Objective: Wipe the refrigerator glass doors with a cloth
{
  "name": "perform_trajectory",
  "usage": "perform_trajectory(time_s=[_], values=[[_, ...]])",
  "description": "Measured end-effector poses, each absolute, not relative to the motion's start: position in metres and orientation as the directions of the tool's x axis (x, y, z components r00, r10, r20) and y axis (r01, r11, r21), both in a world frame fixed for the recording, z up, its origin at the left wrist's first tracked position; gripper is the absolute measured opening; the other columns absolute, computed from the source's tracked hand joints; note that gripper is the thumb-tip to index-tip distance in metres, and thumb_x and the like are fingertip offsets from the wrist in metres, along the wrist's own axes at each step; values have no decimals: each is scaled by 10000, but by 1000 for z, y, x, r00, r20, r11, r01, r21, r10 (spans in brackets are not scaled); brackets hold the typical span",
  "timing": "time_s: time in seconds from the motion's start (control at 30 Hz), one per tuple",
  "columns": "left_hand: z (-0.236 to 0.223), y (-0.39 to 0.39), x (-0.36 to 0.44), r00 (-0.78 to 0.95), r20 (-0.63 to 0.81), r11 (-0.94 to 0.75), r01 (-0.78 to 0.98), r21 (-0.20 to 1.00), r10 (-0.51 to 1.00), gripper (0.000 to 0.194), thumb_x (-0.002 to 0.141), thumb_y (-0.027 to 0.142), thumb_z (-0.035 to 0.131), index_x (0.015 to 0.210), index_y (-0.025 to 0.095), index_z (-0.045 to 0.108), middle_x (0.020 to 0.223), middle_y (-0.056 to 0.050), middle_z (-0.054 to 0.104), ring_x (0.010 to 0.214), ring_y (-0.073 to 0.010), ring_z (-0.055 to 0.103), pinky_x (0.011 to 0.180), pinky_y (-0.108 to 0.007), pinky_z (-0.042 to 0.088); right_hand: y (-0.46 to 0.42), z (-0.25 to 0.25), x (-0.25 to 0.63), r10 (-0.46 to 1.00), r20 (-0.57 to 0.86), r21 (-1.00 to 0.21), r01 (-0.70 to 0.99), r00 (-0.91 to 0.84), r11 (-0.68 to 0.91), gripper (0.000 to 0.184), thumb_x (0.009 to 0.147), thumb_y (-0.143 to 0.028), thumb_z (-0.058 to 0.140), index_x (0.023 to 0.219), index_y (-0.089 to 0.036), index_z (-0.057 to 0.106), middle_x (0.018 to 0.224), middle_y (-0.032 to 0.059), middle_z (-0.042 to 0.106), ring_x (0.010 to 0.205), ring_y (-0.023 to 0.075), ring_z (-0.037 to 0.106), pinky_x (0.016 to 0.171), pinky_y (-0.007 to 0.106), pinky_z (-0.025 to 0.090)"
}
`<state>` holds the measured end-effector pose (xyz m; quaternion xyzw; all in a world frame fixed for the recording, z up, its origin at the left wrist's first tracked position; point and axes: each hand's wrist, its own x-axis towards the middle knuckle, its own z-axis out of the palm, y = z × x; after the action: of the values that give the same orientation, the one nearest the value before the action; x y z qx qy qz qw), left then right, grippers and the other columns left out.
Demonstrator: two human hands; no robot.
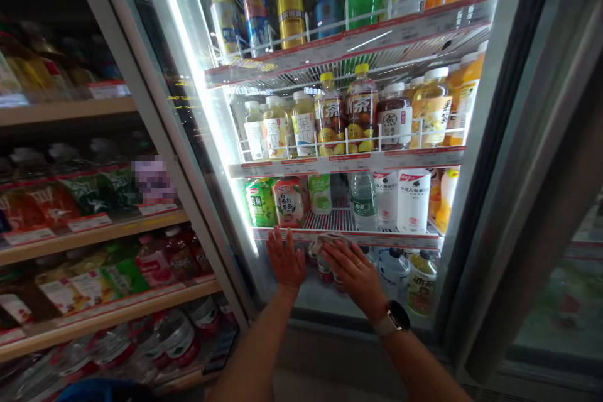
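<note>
Right at hand, the person's left hand (286, 259) sits flat just below the chiller's white price rail (346, 238), its fingers (282, 242) spread wide and reaching up to the rail. The right hand (353, 273), with a dark-faced watch (394, 319) on its wrist, lies beside it, fingers (336, 253) held close together and laid over a crumpled grey-white item (330, 242); whether they grip it, I cannot tell. That item rests at the rail's edge, above small red-labelled bottles (325, 273). To the right, on the bottom shelf, stand a blue-capped bottle (394, 273) and a wide-mouthed drink bottle (421, 286). Behind the rail are green and red drink bottles (276, 202), a bottle of water (363, 201) and white cartons (413, 201). Higher up, bottled teas (330, 114) fill one shelf, and cans (289, 9) line the top. Past the silver door frame (155, 107), wooden shelves (94, 245) hold more packaged goods.
</note>
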<state>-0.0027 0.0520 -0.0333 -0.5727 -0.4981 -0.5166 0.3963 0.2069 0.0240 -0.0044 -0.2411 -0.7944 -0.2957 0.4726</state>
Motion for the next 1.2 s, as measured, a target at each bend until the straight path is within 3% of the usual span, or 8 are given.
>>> perform_trajectory(time_s=[0.17, 0.3, 0.4, 0.57, 0.8, 0.97, 1.2], values=[[-29, 49, 0, -14, 991, -226, 973, 44, 136, 593, 964, 274, 378, 1537, 198, 242, 1634, -115, 154, 1514, -270, 110, 1225, -532, 157, 31, 23, 231, 64, 980, 114, 798, -188, 592, 560, 930, -27, 429, 1447, -237, 473, 1356, 48, 623, 1407, 202, 414, 1204, 436, 302], [-29, 49, 0, -17, 990, -231, 972, 49, 138, 593, 964, 280, 381, 1535, 196, 248, 1630, -120, 169, 1512, -282, 117, 1222, -542, 162, 37, 40, 243, 1, 996, -74, 847, 87, 527, 623, 919, -44, 378, 1509, -243, 379, 1485, 81, 495, 1447, 283, 334, 1183, 569, 288], [-29, 49, 0, -19, 990, -219, 974, 51, 143, 601, 962, 280, 373, 1540, 203, 230, 1635, -108, 155, 1514, -276, 115, 1224, -541, 162, 37, 42, 236, 3, 987, -134, 831, 158, 540, 650, 907, -24, 356, 1518, -244, 358, 1516, 86, 451, 1447, 296, 330, 1167, 597, 301], [-31, 49, -1, -17, 986, -188, 981, 49, 164, 602, 967, 287, 354, 1544, 189, 213, 1634, -131, 152, 1514, -289, 111, 1211, -563, 182, 32, 20, 208, 74, 996, -77, 797, 41, 599, 654, 915, -13, 379, 1522, -254, 347, 1453, 74, 530, 1425, 256, 379, 1172, 523, 345], [-29, 49, -1, -16, 987, -192, 980, 48, 163, 599, 971, 290, 354, 1542, 175, 214, 1631, -145, 156, 1514, -282, 117, 1216, -558, 173, 25, -35, 192, 168, 920, 117, 658, -354, 744, 562, 937, -7, 350, 1438, -226, 479, 1381, 52, 602, 1346, 171, 495, 1166, 391, 389], [-26, 49, 0, 2, 989, -182, 983, 25, 147, 600, 971, 271, 346, 1545, 177, 201, 1628, -152, 158, 1513, -291, 115, 1213, -564, 177, 26, -62, 201, 89, 787, 283, 487, -610, 826, 493, 967, -38, 310, 1381, -181, 535, 1363, 38, 619, 1338, 132, 498, 1109, 333, 460], [-25, 49, 0, 19, 990, -185, 983, 7, 137, 606, 969, 265, 351, 1546, 173, 192, 1630, -156, 150, 1512, -296, 121, 1210, -563, 181, 30, -40, 213, 49, 787, 325, 481, -615, 814, 407, 995, -104, 404, 1349, -223, 566, 1344, 20, 635, 1310, 112, 525, 1097, 290, 462]])
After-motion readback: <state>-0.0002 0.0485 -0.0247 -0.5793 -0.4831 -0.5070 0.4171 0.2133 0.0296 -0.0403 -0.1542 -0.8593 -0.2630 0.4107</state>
